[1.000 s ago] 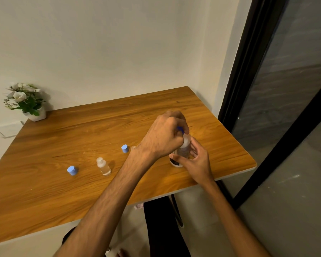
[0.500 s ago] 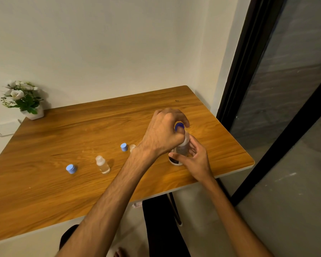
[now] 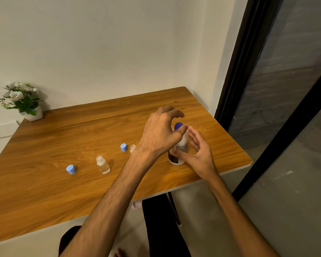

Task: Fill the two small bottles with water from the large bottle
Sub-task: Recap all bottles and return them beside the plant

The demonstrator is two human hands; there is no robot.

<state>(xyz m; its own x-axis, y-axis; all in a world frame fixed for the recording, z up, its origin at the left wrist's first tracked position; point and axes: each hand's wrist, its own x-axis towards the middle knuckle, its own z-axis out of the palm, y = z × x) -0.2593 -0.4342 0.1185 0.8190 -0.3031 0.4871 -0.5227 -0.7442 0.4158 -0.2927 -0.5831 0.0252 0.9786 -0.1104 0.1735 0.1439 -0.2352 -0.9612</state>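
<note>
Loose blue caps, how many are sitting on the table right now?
2. One light blue cap lies left of the open small bottle; the other light blue cap sits beside the second small bottle. The darker cap on the large bottle isn't loose.

A home, most likely: a wooden counter set into a plain white corner, a potted flower (white blooms) at its far-left corner, dark-framed glass door alongside.
</note>
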